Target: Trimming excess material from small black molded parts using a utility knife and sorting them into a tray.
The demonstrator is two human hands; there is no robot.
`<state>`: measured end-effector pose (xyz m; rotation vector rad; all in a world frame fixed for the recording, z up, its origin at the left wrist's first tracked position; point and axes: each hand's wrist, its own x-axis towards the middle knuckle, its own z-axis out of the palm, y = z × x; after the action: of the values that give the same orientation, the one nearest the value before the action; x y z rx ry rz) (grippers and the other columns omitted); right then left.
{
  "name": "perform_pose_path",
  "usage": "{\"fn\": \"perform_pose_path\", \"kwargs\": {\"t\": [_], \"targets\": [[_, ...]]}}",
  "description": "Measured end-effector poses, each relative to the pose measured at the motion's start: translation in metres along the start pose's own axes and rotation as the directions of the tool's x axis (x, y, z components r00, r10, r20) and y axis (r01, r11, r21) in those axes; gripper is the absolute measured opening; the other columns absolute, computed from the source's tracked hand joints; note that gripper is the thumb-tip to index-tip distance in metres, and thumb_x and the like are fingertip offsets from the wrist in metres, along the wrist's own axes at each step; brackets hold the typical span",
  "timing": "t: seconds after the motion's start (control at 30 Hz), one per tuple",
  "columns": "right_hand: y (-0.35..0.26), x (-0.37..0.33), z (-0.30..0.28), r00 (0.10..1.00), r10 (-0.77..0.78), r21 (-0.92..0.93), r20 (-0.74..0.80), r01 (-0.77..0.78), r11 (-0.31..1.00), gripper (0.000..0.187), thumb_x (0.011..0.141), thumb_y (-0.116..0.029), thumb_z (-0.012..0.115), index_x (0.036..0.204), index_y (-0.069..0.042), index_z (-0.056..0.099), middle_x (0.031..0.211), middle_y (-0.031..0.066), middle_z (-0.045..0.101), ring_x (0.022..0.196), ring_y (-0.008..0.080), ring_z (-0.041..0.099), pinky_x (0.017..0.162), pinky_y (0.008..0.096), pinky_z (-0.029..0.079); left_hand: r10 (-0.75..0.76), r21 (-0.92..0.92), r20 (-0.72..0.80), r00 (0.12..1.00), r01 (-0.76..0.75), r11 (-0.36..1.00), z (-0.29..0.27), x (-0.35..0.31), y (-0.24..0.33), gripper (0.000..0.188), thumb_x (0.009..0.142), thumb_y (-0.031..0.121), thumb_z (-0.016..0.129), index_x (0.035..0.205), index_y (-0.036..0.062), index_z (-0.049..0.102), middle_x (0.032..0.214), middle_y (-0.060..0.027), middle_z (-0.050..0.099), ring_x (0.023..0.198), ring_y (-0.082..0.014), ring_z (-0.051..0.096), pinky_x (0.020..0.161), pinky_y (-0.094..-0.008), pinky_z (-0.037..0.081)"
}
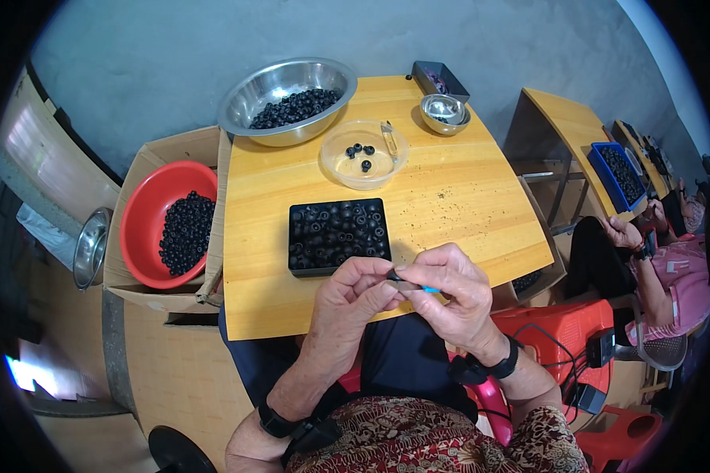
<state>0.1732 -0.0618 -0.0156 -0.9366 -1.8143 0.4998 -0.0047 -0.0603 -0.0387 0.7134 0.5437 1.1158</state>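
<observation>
Over the near edge of the table, my two hands meet with fingertips nearly touching. My left hand [347, 303] pinches a small black round part [393, 275], mostly covered by the fingers. A small knife [406, 285] with a flat metal blade and a bit of blue at its handle is gripped in my right hand [456, 296]. The blade lies against or very close to the black part; I cannot tell which. Just beyond my hands sits a black rectangular tray [292, 260] filled with similar black ring-like parts.
A clear plastic bowl [329, 169] holds several black parts and a slim tool. Behind stand a steel basin [237, 98] of parts, a small metal bowl [459, 126] and a dark box [459, 83]. Left, a red basin [138, 236] sits in a carton [162, 146]. Crumbs [450, 209] dot the table.
</observation>
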Motion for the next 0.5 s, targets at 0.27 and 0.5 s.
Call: {"fn": "perform_pose_path", "kwargs": {"t": [0.27, 0.5], "targets": [[-0.0027, 0.0021, 0.0014, 0.996, -0.094, -0.067, -0.005, 0.093, 0.993, 0.034, 0.073, 0.001, 0.074, 0.107, -0.004, 0.073, 0.090, 0.0104, 0.064, 0.076, 0.0213, 0.063, 0.063, 0.0305, 0.052, 0.114, 0.077, 0.010, 0.993, -0.115, 0.990, -0.0009, -0.0007, -0.0043, 0.021, 0.093, 0.000, 0.063, 0.113, 0.0021, 0.060, 0.105, -0.0039, 0.065, 0.098, -0.0090, 0.061, 0.090, -0.0246, 0.051], [-0.0052, 0.0007, -0.0030, 0.981, -0.189, -0.141, 0.039, 0.193, 0.971, 0.032, 0.077, -0.004, 0.072, 0.109, -0.003, 0.072, 0.090, 0.0107, 0.064, 0.075, 0.0215, 0.063, 0.062, 0.0310, 0.052, 0.080, 0.009, -0.054, 0.995, -0.080, 0.997, 0.0040, -0.0015, -0.0001, 0.021, 0.091, 0.004, 0.067, 0.110, 0.0032, 0.060, 0.103, -0.0044, 0.066, 0.096, -0.0116, 0.064, 0.088, -0.0258, 0.054]]}}
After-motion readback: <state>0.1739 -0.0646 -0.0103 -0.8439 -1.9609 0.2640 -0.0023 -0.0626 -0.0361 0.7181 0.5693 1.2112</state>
